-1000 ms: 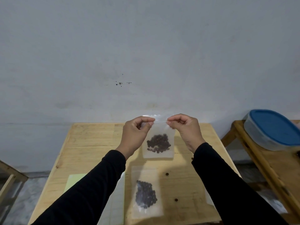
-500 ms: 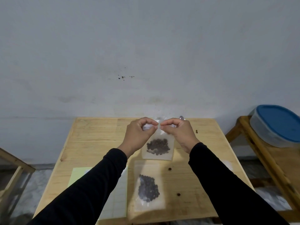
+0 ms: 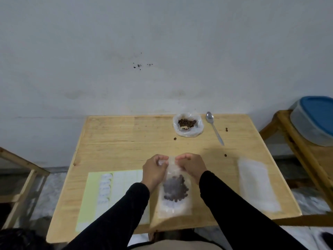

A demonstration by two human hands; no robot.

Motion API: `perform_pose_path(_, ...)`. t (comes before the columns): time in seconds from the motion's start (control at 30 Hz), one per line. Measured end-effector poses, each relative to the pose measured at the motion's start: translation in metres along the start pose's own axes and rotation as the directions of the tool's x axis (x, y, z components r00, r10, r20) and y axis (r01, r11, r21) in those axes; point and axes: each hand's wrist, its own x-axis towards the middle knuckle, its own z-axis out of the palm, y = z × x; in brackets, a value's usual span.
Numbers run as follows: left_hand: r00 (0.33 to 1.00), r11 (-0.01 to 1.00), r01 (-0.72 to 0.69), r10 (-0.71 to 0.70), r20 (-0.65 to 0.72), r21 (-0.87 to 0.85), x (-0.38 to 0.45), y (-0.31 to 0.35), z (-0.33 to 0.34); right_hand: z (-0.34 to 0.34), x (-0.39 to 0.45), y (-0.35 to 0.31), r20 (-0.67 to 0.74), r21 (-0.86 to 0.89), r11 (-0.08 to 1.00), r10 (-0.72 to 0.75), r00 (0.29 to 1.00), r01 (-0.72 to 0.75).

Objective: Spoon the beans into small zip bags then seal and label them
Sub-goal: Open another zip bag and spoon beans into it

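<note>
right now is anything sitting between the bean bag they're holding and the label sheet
Nothing visible on the table lies between them. The left hand, pinching the zip bag top, and its sleeve lie over the label sheet edge.

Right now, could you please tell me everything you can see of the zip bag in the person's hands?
The zip bag is small, of clear, slightly frosted plastic, blurred by motion. A dark clump of beans sits in its middle, and the lower part looks empty. It lies low over the near edge of the table, its top edge away from the person. The left hand and right hand pinch its top edge, close together. Whether the zip is shut cannot be told.
</note>
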Motion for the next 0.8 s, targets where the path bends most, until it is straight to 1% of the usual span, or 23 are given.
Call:
perform_pose_path(0.03, 1.0, 0.998, -0.004, 0.004, 0.0, 0.059, -0.001, -0.006, 0.002, 0.003, 0.001, 0.007, -0.021, -0.067, 0.998, -0.019, 1.0, 0.017)
perform_pose_path(0.1, 0.999, 0.981, -0.04, 0.039, 0.006, 0.19, -0.001, -0.013, 0.005, 0.006, 0.002, 0.018, -0.041, -0.259, 0.963, -0.089, 0.995, 0.076)
perform_pose_path(0.17, 0.995, 0.955, -0.095, 0.092, 0.023, 0.28, 0.001, -0.017, 0.006, 0.008, 0.003, 0.024, -0.014, -0.479, 0.862, -0.196, 0.98, 0.166)
perform_pose_path(0.2, 0.992, 0.944, -0.122, 0.117, 0.036, 0.305, 0.001, -0.018, 0.006, 0.009, 0.004, 0.026, 0.006, -0.554, 0.807, -0.241, 0.97, 0.204)
perform_pose_path(0.23, 0.989, 0.93, -0.147, 0.138, 0.049, 0.336, 0.001, -0.019, 0.005, 0.009, 0.004, 0.028, 0.026, -0.6, 0.766, -0.268, 0.963, 0.229)
perform_pose_path(0.37, 0.955, 0.835, -0.293, 0.279, 0.101, 0.466, 0.004, -0.015, 0.011, 0.002, 0.001, 0.031, 0.106, -0.706, 0.651, -0.293, 0.95, 0.279)
perform_pose_path(0.47, 0.913, 0.76, -0.408, 0.353, 0.206, 0.506, 0.006, 0.001, 0.029, -0.016, -0.002, 0.033, 0.128, -0.801, 0.504, -0.383, 0.915, 0.323)
perform_pose_path(0.5, 0.89, 0.731, -0.455, 0.383, 0.246, 0.509, 0.006, 0.008, 0.037, -0.025, -0.003, 0.033, 0.125, -0.815, 0.484, -0.391, 0.912, 0.319)
perform_pose_path(0.57, 0.831, 0.661, -0.557, 0.457, 0.319, 0.503, 0.005, 0.021, 0.056, -0.048, -0.007, 0.033, 0.105, -0.835, 0.467, -0.384, 0.917, 0.291)
perform_pose_path(0.63, 0.795, 0.627, -0.606, 0.459, 0.396, 0.49, 0.003, 0.036, 0.079, -0.076, -0.011, 0.036, 0.065, -0.856, 0.454, -0.38, 0.923, 0.247)
perform_pose_path(0.7, 0.789, 0.632, -0.61, 0.427, 0.441, 0.478, 0.004, 0.048, 0.106, -0.106, -0.016, 0.044, -0.009, -0.858, 0.483, -0.358, 0.934, 0.177)
perform_pose_path(0.8, 0.795, 0.657, -0.586, 0.354, 0.492, 0.474, 0.003, 0.063, 0.15, -0.152, -0.022, 0.066, -0.149, -0.832, 0.554, -0.268, 0.952, 0.026)
